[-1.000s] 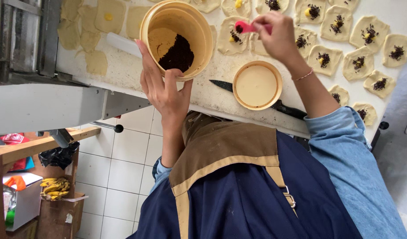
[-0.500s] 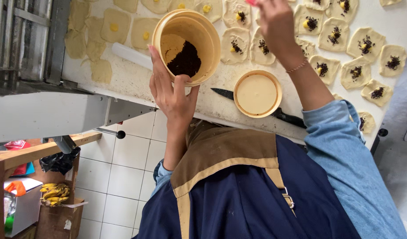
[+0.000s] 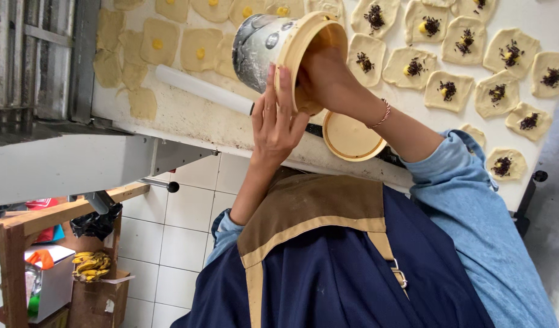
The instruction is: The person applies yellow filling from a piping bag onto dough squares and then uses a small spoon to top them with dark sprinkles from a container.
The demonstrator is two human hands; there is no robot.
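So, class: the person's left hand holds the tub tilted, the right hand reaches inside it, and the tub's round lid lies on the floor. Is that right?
One detail is wrong. The round lid lies on the floured worktop, not on the floor, as the head view shows. The left hand does hold the tub tilted, with the right hand reaching inside it.

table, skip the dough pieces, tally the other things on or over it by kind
tub, held up: 1
round lid: 1
white rolling pin: 1
dark knife, mostly hidden: 1
total: 4
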